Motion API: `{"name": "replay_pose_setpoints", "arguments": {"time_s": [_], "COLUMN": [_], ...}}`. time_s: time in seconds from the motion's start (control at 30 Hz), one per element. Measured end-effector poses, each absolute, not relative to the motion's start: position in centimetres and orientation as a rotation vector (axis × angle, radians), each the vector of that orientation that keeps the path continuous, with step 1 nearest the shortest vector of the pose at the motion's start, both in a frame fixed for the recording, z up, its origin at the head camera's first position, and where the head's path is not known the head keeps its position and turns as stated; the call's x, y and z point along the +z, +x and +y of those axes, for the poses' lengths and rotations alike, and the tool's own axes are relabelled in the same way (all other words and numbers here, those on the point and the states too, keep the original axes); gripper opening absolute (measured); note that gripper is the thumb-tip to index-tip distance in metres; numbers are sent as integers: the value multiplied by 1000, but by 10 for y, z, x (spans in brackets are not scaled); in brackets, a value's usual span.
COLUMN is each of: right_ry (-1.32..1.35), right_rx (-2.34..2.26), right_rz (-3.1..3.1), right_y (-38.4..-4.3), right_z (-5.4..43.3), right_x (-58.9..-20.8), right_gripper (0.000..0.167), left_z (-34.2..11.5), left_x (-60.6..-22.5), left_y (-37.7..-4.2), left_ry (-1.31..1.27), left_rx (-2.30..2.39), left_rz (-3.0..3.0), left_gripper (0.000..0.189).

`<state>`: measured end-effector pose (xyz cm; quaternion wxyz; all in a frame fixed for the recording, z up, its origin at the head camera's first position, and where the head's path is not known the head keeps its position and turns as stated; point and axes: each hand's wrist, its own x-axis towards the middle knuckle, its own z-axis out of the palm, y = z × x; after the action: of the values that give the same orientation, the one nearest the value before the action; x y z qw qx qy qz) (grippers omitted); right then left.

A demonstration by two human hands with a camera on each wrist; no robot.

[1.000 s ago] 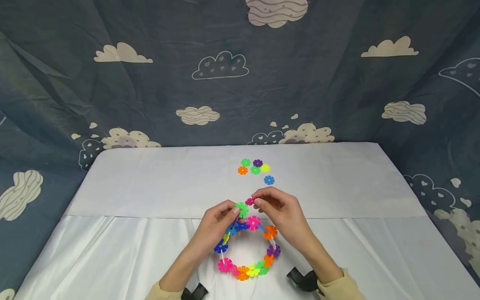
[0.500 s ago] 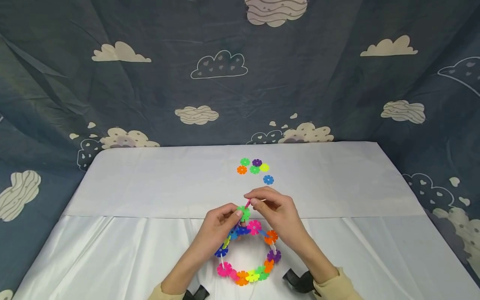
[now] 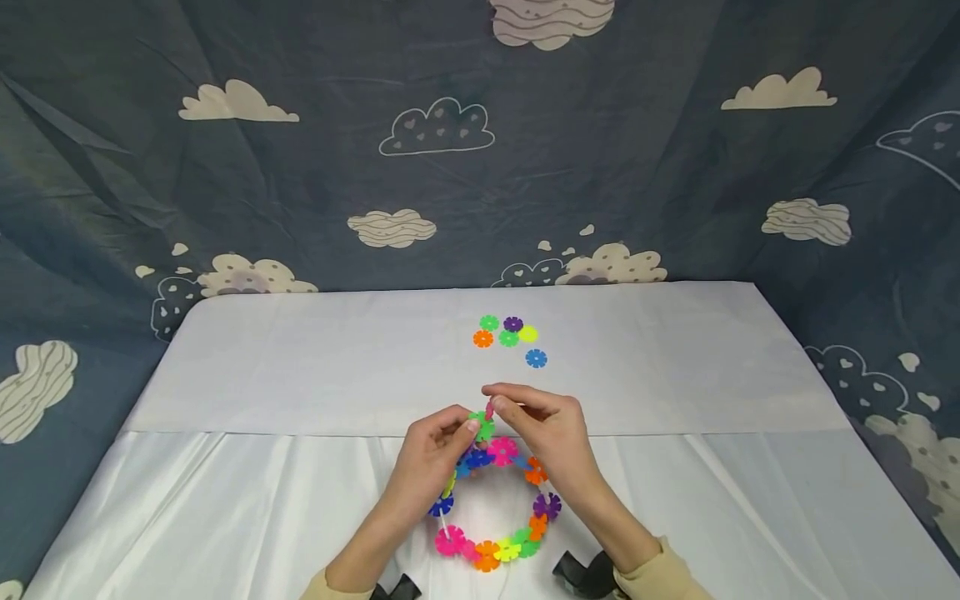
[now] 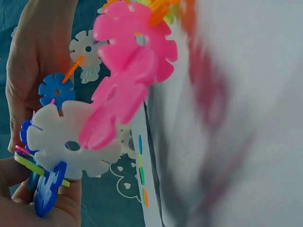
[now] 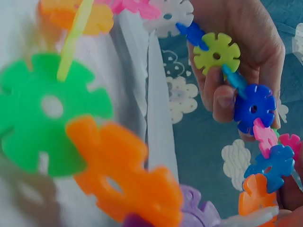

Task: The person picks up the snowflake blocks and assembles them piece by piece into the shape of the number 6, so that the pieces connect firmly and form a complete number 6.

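A ring of interlocking snowflake discs [image 3: 487,556] in many colours hangs below both hands. My left hand [image 3: 427,458] pinches a green snowflake disc [image 3: 482,427] at the top left of the ring. Between thumb and forefinger of my right hand [image 3: 551,429] is a pink snowflake disc [image 3: 490,409], edge-on, right at the green disc's upper rim. In the left wrist view a white disc [image 4: 57,135] and two pink discs [image 4: 137,33] hang near the left fingers. From the right wrist, the left hand [image 5: 253,42] shows behind a yellow-green disc [image 5: 227,45] of the ring.
Several loose discs lie farther back on the white tablecloth [image 3: 300,367], among them an orange disc [image 3: 483,339], a purple disc [image 3: 513,324] and a blue disc [image 3: 536,358]. Behind the table hangs a dark cloud-patterned curtain [image 3: 637,167]. Black straps [image 3: 585,575] sit near the wrists.
My right hand has moved left, turning the pink disc edge-on and bringing it against the green disc's rim. The left hand stays nearly in place. The loose discs have not been moved.
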<state>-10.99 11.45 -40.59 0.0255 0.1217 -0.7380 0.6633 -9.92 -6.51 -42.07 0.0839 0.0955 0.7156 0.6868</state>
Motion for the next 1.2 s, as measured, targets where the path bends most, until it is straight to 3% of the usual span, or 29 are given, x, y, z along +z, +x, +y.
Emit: {"name": "replay_pose_setpoints", "arguments": {"time_s": [0.77,1.03,1.2], "right_ry": [352,238,185], "right_rx": [2027,1929,1620], "right_rz": [-2374,-2492,-2706], "right_y": [-129,-161,-194], "right_z": [132,164,180], "right_x": [-417,-427,-438], "right_gripper": [24,25,23], "left_z": [-69,-82,-85], "left_x": [-424,-427,-427], "left_y": [-108,-116,-118], "left_ry": [147,97,115], "left_rx": [2082,2062,2071], "left_rz": [2029,2052,2042], "left_gripper": [24,23,23]}}
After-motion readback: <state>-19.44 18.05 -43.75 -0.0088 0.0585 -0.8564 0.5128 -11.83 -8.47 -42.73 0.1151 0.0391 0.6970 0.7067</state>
